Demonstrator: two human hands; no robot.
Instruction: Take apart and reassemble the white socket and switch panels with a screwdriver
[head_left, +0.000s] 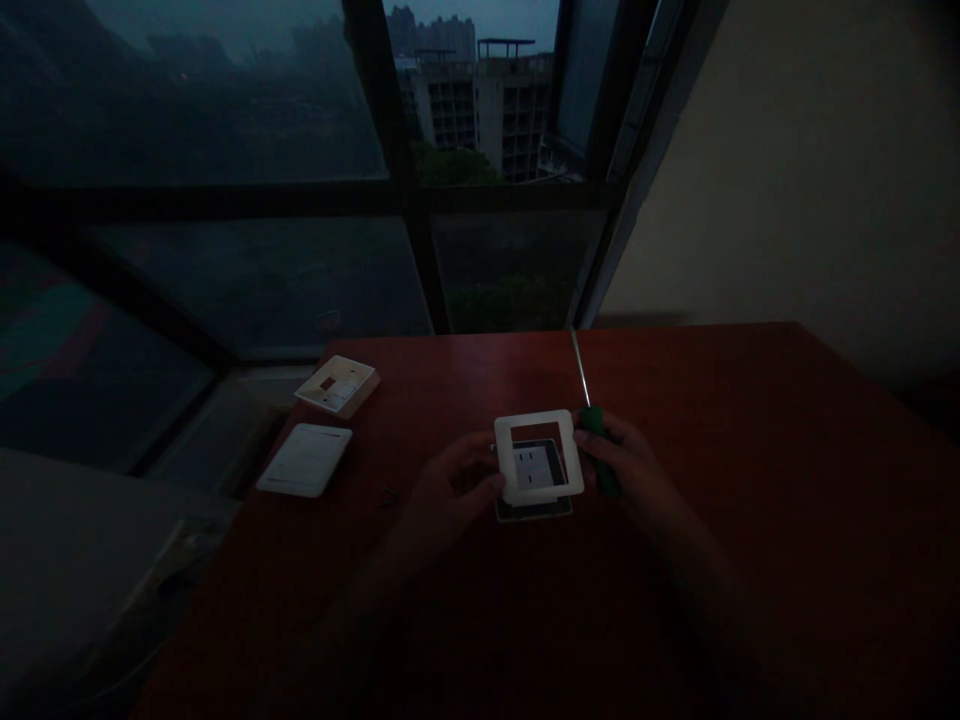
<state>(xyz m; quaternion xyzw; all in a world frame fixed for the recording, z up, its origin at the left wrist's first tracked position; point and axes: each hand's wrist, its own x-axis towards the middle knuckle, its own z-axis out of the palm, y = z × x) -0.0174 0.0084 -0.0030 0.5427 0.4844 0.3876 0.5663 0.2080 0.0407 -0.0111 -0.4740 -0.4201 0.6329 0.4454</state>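
A white square socket frame (504,468) is held up just above the table. My left hand (454,495) pinches its left edge between thumb and fingers. My right hand (630,455) is wrapped round a screwdriver (594,425) with a green handle, its metal shaft pointing away from me. That hand's fingertips also touch the frame's right edge. Through the frame's opening shows a socket insert (531,467) with small slots and a dark border. Whether the insert lies on the table or sits against the frame, I cannot tell.
On the left of the red-brown table (720,380) stands a white mounting box (356,398), near the edge. In front of it lies a white cover plate (306,460). Small screws (388,497) lie left of my hand. A window (409,195) rises behind; the room is dim.
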